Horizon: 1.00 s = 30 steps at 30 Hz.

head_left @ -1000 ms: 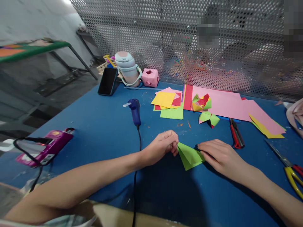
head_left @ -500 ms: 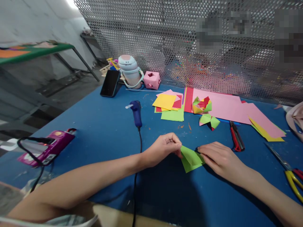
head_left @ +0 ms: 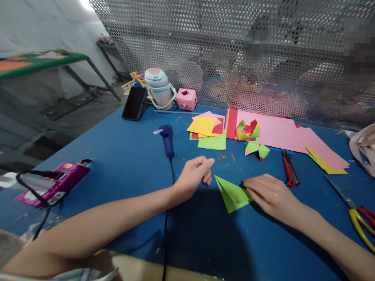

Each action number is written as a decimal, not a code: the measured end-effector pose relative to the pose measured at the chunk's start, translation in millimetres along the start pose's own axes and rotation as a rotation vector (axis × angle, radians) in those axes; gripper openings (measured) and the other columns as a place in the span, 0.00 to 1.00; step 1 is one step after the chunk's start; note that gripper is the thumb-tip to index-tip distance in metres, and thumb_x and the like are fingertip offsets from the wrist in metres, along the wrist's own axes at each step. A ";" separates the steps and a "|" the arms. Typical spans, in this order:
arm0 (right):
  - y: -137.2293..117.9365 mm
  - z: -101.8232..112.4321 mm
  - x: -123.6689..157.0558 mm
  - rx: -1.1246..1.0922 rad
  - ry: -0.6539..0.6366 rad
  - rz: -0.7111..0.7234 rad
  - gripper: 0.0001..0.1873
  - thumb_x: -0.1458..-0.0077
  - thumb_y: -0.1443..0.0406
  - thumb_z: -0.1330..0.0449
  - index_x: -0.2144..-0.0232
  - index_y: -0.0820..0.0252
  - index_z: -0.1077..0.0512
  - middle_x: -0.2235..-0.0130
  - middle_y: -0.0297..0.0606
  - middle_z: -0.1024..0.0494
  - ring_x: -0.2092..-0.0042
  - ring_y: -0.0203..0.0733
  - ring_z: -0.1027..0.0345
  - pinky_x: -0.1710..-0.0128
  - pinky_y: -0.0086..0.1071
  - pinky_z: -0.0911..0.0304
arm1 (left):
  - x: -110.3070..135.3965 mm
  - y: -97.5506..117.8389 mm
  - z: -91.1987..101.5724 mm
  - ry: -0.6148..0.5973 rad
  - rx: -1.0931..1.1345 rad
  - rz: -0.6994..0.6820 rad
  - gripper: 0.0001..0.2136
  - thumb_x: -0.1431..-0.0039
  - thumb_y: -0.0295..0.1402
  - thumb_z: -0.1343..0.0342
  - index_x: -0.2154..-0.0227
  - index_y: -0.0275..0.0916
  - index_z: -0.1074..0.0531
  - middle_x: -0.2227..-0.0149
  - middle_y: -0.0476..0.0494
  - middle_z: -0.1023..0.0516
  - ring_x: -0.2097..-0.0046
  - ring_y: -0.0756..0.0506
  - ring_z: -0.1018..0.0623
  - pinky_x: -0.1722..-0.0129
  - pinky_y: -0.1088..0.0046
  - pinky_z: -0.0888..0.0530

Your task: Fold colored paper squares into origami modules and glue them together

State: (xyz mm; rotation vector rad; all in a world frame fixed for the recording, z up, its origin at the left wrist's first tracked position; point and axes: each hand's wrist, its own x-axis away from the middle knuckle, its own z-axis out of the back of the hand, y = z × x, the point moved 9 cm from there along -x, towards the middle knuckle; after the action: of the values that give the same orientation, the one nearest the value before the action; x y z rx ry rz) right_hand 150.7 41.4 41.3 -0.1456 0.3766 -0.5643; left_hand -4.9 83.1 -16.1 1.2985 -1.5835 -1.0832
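A folded green paper (head_left: 233, 196) lies on the blue table, its creased point toward the left. My right hand (head_left: 269, 195) grips its right corner, fingers pressed together and covering that end. Just left of the paper, my left hand (head_left: 195, 173) hovers apart from it, fingers curled in with nothing visible in them. Beyond the hands sit a green folded piece (head_left: 256, 148) with some red and a red, yellow and green folded paper ring (head_left: 248, 130). A stack of coloured paper squares (head_left: 206, 127) lies to the left of these.
A blue glue gun (head_left: 167, 140) trails its cord past my left forearm. Left stands a purple power strip (head_left: 58, 183). A phone (head_left: 134, 102), bottle (head_left: 159, 89) and pink paper cube (head_left: 186, 99) line the back. A red cutter (head_left: 290, 169) and scissors (head_left: 353, 207) lie right.
My left hand has let go of the green paper's left corner and moved up and left. My right hand stays on the right corner.
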 end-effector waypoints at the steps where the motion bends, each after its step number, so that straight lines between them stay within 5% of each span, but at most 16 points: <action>1: 0.9 1.2 0.2 0.002 0.008 -0.010 0.10 0.41 0.70 0.51 0.60 0.62 0.31 0.62 0.43 0.22 0.61 0.41 0.28 0.62 0.37 0.36 | -2.3 2.4 2.3 0.020 0.034 -0.021 0.07 0.48 0.33 0.43 0.69 0.37 0.35 0.76 0.53 0.30 0.80 0.56 0.31 0.80 0.78 0.33; 3: 1.6 3.9 0.2 -0.002 0.012 -0.029 0.10 0.41 0.70 0.50 0.60 0.62 0.31 0.62 0.43 0.22 0.61 0.41 0.28 0.61 0.37 0.36 | -5.6 3.0 4.5 0.035 0.030 -0.031 0.21 0.51 0.29 0.41 0.54 0.43 0.40 0.58 0.46 0.30 0.74 0.55 0.28 0.77 0.77 0.29; 5: -0.2 3.9 -0.2 -0.017 -0.028 -0.035 0.09 0.41 0.67 0.48 0.59 0.62 0.31 0.62 0.43 0.22 0.61 0.42 0.29 0.60 0.38 0.37 | -6.7 -0.1 5.3 0.036 -0.082 -0.020 0.23 0.50 0.28 0.43 0.51 0.42 0.41 0.52 0.41 0.33 0.73 0.55 0.28 0.76 0.77 0.30; 9: -4.3 -5.5 0.4 -0.010 -0.181 -0.023 0.20 0.46 0.57 0.43 0.54 0.62 0.33 0.54 0.46 0.26 0.53 0.50 0.34 0.57 0.44 0.38 | -2.4 5.4 -5.5 -0.060 -0.443 -0.146 0.10 0.48 0.27 0.48 0.61 0.37 0.31 0.56 0.41 0.30 0.65 0.51 0.27 0.65 0.74 0.29; 12: 2.0 -4.3 -0.9 -0.021 -0.126 -0.050 0.11 0.42 0.63 0.47 0.58 0.61 0.31 0.58 0.44 0.25 0.56 0.47 0.33 0.58 0.42 0.37 | 3.3 11.8 -17.7 -0.144 -0.669 -0.230 0.08 0.43 0.29 0.53 0.69 0.37 0.28 0.62 0.44 0.26 0.59 0.48 0.27 0.56 0.72 0.32; 17: 21.2 1.7 -3.9 -0.181 0.015 -0.187 0.08 0.40 0.68 0.50 0.64 0.60 0.31 0.64 0.41 0.24 0.62 0.41 0.32 0.60 0.37 0.36 | 9.1 19.6 -27.4 -0.192 -0.792 -0.265 0.12 0.40 0.33 0.55 0.76 0.37 0.32 0.66 0.45 0.28 0.61 0.48 0.28 0.58 0.72 0.32; 19: 21.0 0.8 -5.8 -0.221 0.013 -0.206 0.07 0.40 0.68 0.49 0.65 0.60 0.31 0.64 0.41 0.25 0.61 0.41 0.32 0.60 0.37 0.36 | 14.0 23.7 -35.2 -0.242 -0.789 -0.340 0.05 0.44 0.34 0.49 0.70 0.38 0.32 0.61 0.42 0.29 0.59 0.46 0.29 0.58 0.71 0.32; 22: 13.8 -0.3 -8.5 -0.283 0.023 -0.199 0.08 0.40 0.68 0.49 0.63 0.59 0.31 0.63 0.41 0.24 0.60 0.42 0.32 0.59 0.38 0.37 | 20.1 18.8 -46.3 -0.328 -0.835 -0.360 0.10 0.47 0.29 0.46 0.61 0.38 0.34 0.60 0.41 0.29 0.61 0.47 0.29 0.62 0.72 0.32; 30: 22.0 -5.3 -5.6 -0.385 0.102 -0.413 0.07 0.42 0.67 0.48 0.69 0.58 0.30 0.70 0.34 0.26 0.69 0.37 0.32 0.68 0.29 0.37 | 21.0 4.9 -51.4 -0.322 -0.959 -0.271 0.05 0.50 0.22 0.51 0.72 0.38 0.35 0.73 0.50 0.33 0.71 0.51 0.35 0.71 0.76 0.38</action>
State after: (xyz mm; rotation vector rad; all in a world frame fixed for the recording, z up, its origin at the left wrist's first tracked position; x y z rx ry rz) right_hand 155.1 62.7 32.9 -0.5758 0.5580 -0.9045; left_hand 38.8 56.5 5.9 0.6894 -0.8509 -1.9668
